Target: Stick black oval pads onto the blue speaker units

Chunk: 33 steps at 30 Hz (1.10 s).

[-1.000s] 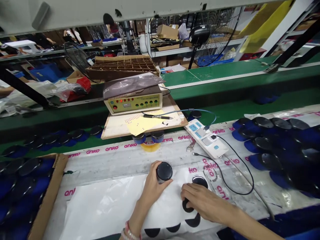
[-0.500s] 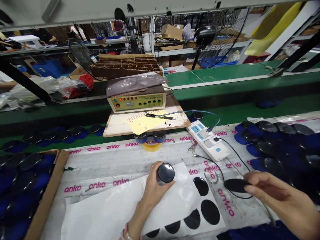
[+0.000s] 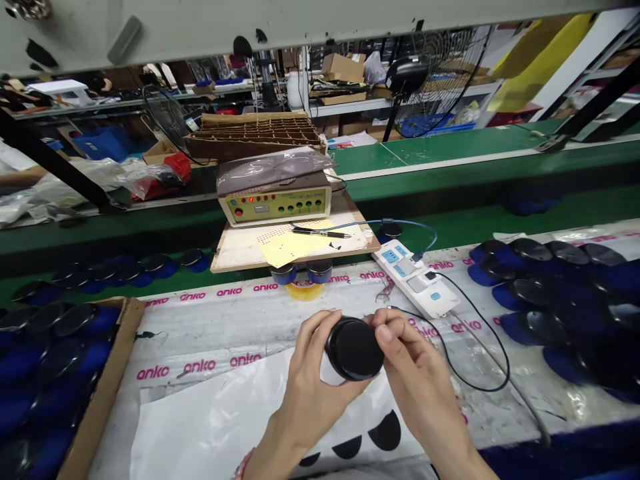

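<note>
A short black round device (image 3: 354, 348) is held up between both hands above a white sheet (image 3: 215, 420) that carries black round stickers (image 3: 387, 430). My left hand (image 3: 309, 387) wraps its fingers around the device's left side. My right hand (image 3: 417, 380) pinches its right edge with thumb and fingertips. Whether a black disc lies on the device's face I cannot tell.
A wooden board (image 3: 240, 250) bears a yellow tester box (image 3: 275, 203), a pen and yellow paper. A white power strip (image 3: 415, 280) with a black cable (image 3: 475, 373) lies to the right. Blue-and-black round units (image 3: 550, 293) pile at right; more fill a cardboard box (image 3: 107, 380) at left.
My right hand came back from the right with a black disc and met the device. My left hand lifted the device off the sheet toward the middle.
</note>
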Tool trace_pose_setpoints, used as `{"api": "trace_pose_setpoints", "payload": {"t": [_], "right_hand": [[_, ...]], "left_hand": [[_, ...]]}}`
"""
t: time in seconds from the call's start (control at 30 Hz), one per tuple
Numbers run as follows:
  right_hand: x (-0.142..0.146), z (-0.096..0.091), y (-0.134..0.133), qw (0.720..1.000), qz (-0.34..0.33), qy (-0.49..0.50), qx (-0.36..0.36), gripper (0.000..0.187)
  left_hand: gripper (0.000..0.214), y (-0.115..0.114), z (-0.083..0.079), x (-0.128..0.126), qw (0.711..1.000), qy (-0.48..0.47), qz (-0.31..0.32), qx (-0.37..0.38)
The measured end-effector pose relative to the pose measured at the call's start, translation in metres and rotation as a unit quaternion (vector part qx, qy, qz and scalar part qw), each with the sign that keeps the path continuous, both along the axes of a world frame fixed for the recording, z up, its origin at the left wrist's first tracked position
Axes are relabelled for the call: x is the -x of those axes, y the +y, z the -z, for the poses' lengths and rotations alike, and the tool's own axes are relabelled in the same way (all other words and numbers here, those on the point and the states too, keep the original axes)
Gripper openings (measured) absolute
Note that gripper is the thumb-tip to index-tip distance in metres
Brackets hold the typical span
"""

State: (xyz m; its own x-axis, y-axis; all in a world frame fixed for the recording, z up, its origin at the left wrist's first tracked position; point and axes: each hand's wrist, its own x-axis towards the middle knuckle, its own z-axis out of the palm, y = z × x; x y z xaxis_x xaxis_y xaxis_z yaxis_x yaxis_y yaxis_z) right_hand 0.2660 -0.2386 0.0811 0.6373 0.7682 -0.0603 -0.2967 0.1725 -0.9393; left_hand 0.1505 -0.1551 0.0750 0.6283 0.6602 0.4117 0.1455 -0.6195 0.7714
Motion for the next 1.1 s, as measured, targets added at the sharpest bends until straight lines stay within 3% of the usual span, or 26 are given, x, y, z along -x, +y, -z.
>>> {"api": "trace_pose_setpoints", "payload": {"t": [0.43, 0.73, 1.1], "right_hand": [[0.0023, -0.002, 0.0013, 0.999, 0.01, -0.045, -0.008, 0.017], [0.0006, -0.0027, -0.0003, 1.0, -0.012, -0.013, -0.02, 0.019], [0.0017, -0.0024, 0.001, 0.999, 0.013, -0.042, -0.015, 0.018]], "left_hand": [[0.066, -0.0005, -0.0003, -0.0025, 1.0, -0.002, -0.003, 0.0], [0.068, 0.0009, -0.0038, -0.0027, 1.0, -0.006, 0.008, -0.011], [0.067, 0.0013, -0.004, -0.0023, 1.0, -0.005, 0.006, -0.004]]}}
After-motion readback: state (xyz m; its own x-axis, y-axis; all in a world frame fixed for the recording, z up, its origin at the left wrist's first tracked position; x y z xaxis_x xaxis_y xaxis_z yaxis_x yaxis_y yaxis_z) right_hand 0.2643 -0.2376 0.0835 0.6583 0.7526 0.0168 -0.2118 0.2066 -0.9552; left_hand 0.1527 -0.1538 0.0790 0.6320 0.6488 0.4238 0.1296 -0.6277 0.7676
